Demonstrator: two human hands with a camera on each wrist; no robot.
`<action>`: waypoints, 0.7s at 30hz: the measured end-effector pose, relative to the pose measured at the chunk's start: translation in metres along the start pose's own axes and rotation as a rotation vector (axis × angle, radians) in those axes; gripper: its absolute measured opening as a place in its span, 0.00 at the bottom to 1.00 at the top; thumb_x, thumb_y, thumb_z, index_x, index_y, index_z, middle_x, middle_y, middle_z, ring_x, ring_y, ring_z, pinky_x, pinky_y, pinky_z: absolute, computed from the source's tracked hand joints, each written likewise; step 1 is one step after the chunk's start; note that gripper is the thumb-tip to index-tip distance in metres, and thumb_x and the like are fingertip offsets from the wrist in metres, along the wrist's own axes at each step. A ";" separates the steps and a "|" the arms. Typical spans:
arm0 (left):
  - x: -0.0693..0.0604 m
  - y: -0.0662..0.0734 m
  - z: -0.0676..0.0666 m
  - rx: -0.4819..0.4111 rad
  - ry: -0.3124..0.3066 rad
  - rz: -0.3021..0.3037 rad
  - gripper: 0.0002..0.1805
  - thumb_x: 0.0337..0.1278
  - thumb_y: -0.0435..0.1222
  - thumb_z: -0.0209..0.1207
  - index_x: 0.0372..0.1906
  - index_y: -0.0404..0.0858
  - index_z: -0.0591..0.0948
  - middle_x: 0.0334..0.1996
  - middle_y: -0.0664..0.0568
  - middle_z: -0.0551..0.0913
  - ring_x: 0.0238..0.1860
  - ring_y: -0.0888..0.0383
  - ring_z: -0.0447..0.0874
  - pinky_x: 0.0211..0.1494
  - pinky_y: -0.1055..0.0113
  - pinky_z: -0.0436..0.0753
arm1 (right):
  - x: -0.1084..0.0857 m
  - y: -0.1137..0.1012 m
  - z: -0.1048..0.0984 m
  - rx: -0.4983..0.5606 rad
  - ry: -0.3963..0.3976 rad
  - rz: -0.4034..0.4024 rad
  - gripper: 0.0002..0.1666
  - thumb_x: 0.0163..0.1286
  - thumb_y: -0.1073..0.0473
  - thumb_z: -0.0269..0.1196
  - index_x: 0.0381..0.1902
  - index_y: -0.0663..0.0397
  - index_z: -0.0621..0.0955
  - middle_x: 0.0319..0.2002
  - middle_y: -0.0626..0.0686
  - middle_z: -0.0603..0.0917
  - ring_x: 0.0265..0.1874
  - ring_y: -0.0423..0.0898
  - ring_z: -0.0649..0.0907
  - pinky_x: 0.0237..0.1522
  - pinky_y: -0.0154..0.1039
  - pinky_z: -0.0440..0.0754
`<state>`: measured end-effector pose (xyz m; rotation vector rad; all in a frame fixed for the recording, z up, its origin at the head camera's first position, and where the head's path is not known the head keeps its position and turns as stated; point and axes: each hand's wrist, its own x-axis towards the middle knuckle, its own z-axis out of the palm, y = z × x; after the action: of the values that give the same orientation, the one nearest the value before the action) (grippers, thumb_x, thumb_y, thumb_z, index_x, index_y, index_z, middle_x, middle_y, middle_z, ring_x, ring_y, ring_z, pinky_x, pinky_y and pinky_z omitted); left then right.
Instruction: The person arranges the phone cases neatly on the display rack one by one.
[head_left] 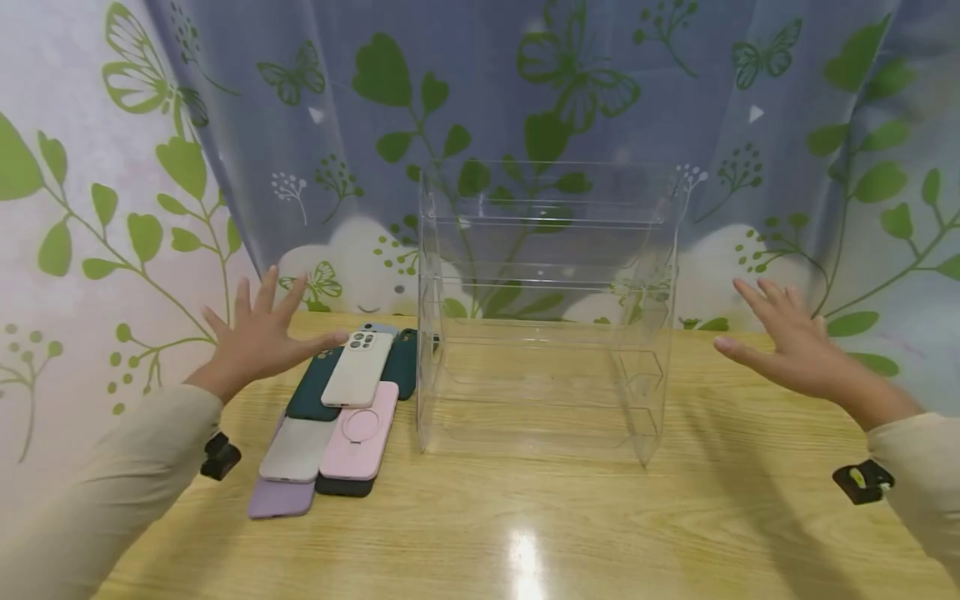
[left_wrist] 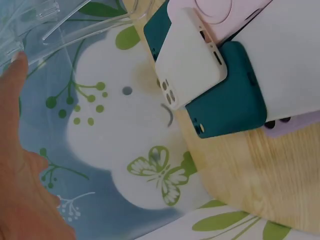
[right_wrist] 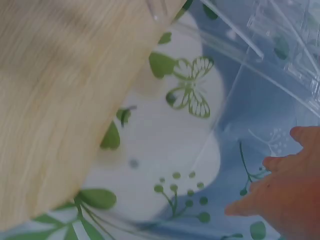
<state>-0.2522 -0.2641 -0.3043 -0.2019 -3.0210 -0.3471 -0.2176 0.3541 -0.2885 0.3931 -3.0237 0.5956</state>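
My left hand (head_left: 262,337) hovers with spread fingers above the left part of the table, beside a pile of phone cases. On top of the pile lie a cream case (head_left: 358,371) with camera holes and a pink case (head_left: 362,437) with a ring. Dark green (head_left: 313,392), grey-white (head_left: 296,450) and purple (head_left: 281,498) cases lie under or beside them. A clear acrylic tiered rack (head_left: 540,333) stands to the right of the pile. Off the rack's right side, my right hand (head_left: 798,346) is held up, fingers extended, touching nothing.
The wooden table (head_left: 480,533) ends at a curtain (head_left: 480,100) printed with leaves and butterflies, which hangs close behind the rack. More curtain surrounds the table on the left and right. Each sleeve has a black wrist camera (head_left: 221,456) near the cuff.
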 end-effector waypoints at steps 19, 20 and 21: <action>0.005 -0.010 0.079 -0.132 0.095 -0.004 0.61 0.45 0.67 0.60 0.76 0.35 0.49 0.73 0.30 0.39 0.69 0.23 0.34 0.62 0.26 0.44 | 0.004 -0.019 0.056 0.427 -0.044 0.003 0.48 0.69 0.48 0.60 0.77 0.54 0.49 0.73 0.66 0.53 0.70 0.69 0.55 0.62 0.66 0.60; 0.005 -0.011 0.082 -0.151 0.097 -0.006 0.61 0.45 0.66 0.61 0.76 0.35 0.49 0.73 0.29 0.39 0.69 0.22 0.35 0.62 0.26 0.45 | 0.003 -0.020 0.058 0.443 -0.045 0.008 0.47 0.69 0.48 0.60 0.76 0.54 0.50 0.73 0.65 0.54 0.70 0.68 0.56 0.61 0.65 0.62; 0.005 -0.012 0.085 -0.170 0.097 -0.009 0.61 0.45 0.65 0.62 0.76 0.35 0.48 0.73 0.29 0.39 0.69 0.22 0.36 0.62 0.26 0.47 | 0.003 -0.020 0.059 0.455 -0.045 0.010 0.46 0.69 0.48 0.60 0.76 0.55 0.51 0.73 0.65 0.55 0.69 0.68 0.57 0.61 0.64 0.64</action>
<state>-0.2652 -0.2552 -0.3886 -0.1779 -2.8975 -0.5970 -0.2146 0.3129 -0.3355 0.4065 -2.9086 1.2950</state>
